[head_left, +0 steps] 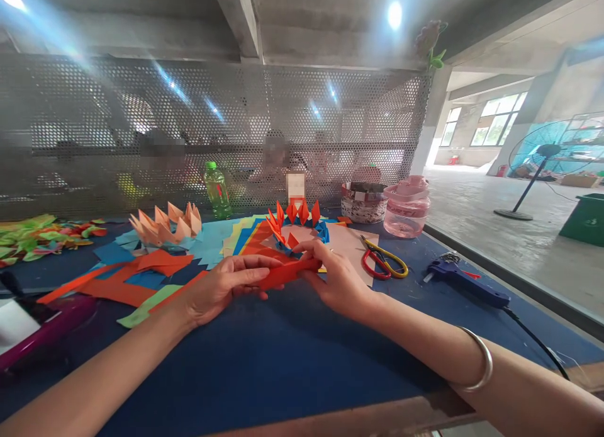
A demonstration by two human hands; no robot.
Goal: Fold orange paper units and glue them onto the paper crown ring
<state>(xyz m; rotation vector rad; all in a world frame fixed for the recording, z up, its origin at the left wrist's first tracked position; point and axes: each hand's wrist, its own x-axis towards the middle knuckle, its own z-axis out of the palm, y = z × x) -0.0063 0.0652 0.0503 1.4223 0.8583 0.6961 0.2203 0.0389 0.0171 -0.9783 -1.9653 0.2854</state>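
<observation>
Between both hands is a piece of orange paper (289, 273), held just above the blue tabletop. My left hand (236, 278) pinches its left end between thumb and fingers. On the other end, my right hand (333, 274) grips with curled fingers; part of the paper is hidden behind them. Just beyond the hands stands a ring of folded orange and blue paper points (303, 213). It rests among stacked coloured sheets (240, 235). A second ring, of peach folded paper (166, 226), sits farther left. Scissors (384, 261) with red and yellow handles lie right of my right hand.
A blue glue gun (467, 283) with a cord lies at right. Behind are a pink jug (406, 210), a woven basket (363, 204) and a green bottle (218, 188), before a perforated metal screen (189, 109). Orange scraps (117, 289) and a purple object (51, 330) are at left.
</observation>
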